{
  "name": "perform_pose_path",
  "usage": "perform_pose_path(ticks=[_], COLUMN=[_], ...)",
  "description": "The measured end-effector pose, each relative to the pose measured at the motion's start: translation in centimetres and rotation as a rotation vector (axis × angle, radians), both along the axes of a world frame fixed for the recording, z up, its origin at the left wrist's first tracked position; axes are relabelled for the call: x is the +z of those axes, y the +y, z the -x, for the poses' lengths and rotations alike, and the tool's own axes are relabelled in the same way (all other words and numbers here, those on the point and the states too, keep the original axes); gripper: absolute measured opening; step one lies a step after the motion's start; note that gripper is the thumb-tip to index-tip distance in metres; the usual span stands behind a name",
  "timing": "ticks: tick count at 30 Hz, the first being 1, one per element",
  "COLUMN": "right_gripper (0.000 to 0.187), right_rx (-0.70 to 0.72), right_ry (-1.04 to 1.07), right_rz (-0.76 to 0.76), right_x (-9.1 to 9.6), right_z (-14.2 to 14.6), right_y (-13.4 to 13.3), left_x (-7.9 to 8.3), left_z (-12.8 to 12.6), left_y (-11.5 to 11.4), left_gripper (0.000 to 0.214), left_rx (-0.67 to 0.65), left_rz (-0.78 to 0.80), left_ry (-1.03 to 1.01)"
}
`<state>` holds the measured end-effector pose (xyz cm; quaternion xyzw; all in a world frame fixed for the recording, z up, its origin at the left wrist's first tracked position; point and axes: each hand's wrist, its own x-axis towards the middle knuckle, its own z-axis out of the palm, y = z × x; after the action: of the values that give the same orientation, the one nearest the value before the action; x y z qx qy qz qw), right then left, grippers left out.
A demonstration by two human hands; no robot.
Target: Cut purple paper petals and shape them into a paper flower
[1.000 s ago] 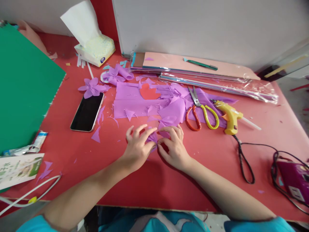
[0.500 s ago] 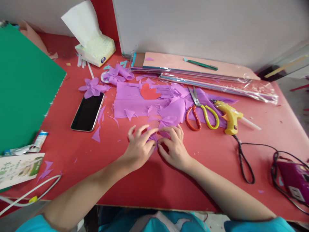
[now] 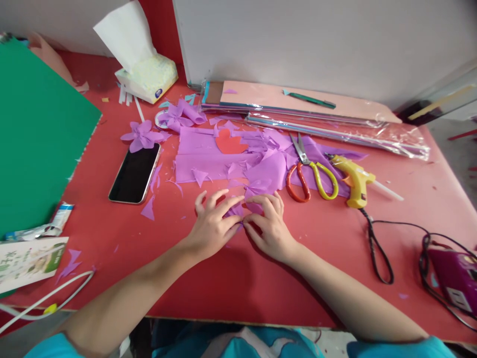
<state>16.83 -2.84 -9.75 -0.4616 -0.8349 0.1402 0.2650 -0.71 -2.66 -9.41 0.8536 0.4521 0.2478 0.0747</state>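
My left hand (image 3: pixel 213 223) and my right hand (image 3: pixel 269 223) meet at the middle of the red table (image 3: pixel 231 278). Both pinch a small folded piece of purple paper (image 3: pixel 237 211) between thumbs and fingers, pressing it down against the table. The rest of my left fingers fan out above it. Just beyond my hands lies a heap of purple paper sheets and offcuts (image 3: pixel 238 156), with a red paper cut-out (image 3: pixel 230 142) on top. A finished purple paper flower (image 3: pixel 142 134) sits further left.
Orange-and-yellow scissors (image 3: pixel 311 171) and a yellow glue gun (image 3: pixel 354 181) lie to the right, its black cord (image 3: pixel 376 248) running to a purple power strip (image 3: pixel 452 278). A phone (image 3: pixel 134 171), a green sheet (image 3: pixel 37 134), a tissue box (image 3: pixel 147 74) and wrapped paper packs (image 3: pixel 316 112) surround the area.
My hands have stayed in place; the fingers shifted slightly on the purple piece, drawing a little closer together.
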Motion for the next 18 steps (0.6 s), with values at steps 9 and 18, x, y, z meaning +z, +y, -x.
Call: perform_pose_path(ticks=[9,18], right_gripper=[0.012,0.008], right_rx=[-0.012,-0.016], right_ry=[-0.014,-0.073], right_rz=[-0.01,-0.118], right_x=[0.0,-0.19], right_z=[0.21,0.36], right_y=[-0.04,-0.39], left_x=[-0.03,0.01], left_z=[-0.1,-0.13], left_y=[0.03,-0.03], left_gripper=[0.013,0.013], left_rx=[0.012,0.026], left_rz=[0.012,0.013], left_ry=[0.005,-0.005])
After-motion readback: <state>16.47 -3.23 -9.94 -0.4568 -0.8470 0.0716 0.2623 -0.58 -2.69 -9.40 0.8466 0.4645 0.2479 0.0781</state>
